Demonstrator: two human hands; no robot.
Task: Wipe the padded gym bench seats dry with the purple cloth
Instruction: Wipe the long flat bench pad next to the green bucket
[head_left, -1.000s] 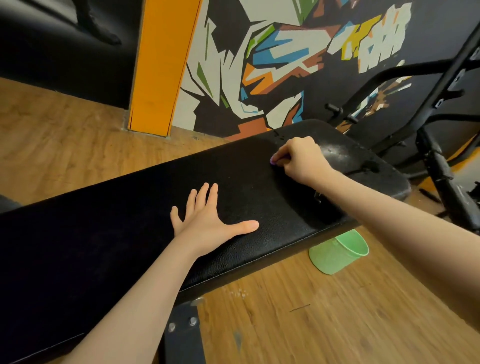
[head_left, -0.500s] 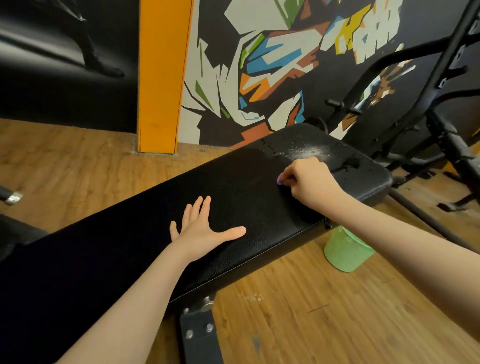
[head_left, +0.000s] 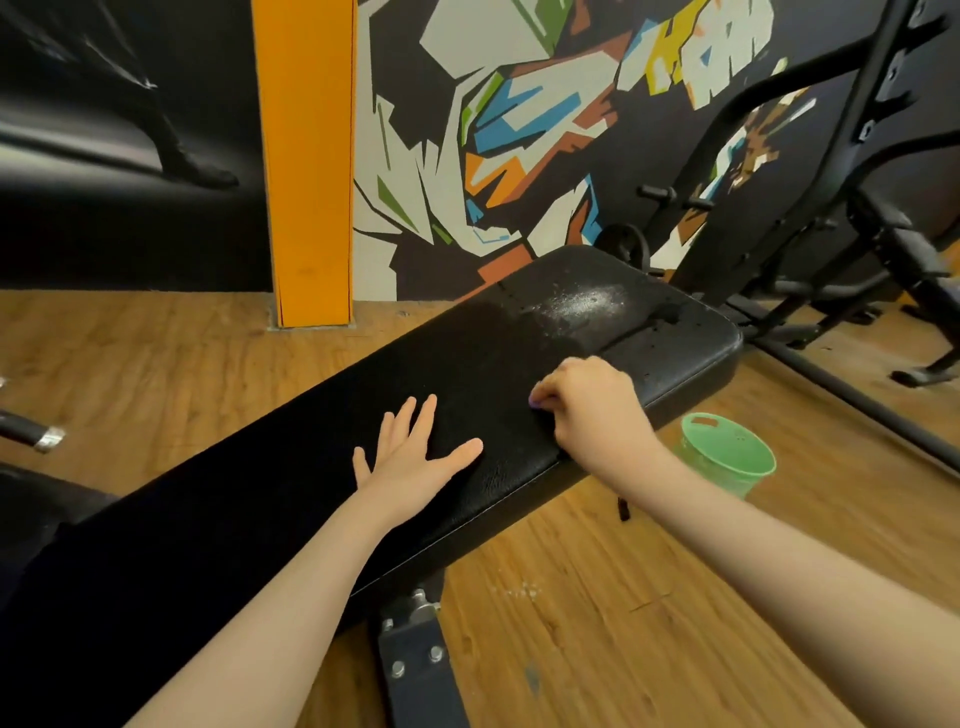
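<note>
The left hand (head_left: 410, 457) lies flat, fingers spread, on the black padded gym bench seat (head_left: 291, 499). Just beside it, the right hand (head_left: 587, 410) is curled around a purple cloth (head_left: 535, 400), mostly hidden, pressing it on the padding. A wet sheen (head_left: 582, 301) marks the far end. A green plastic cup (head_left: 727, 452) sits on the wooden floor (head_left: 597, 623).

This was a gym: a long black padded bench (head_left: 467, 374) ran under the left hand (head_left: 410, 457), a black steel rack (head_left: 841, 171) stood beyond the right hand (head_left: 587, 405), and a graffiti mural (head_left: 519, 130) covered the wall.
</note>
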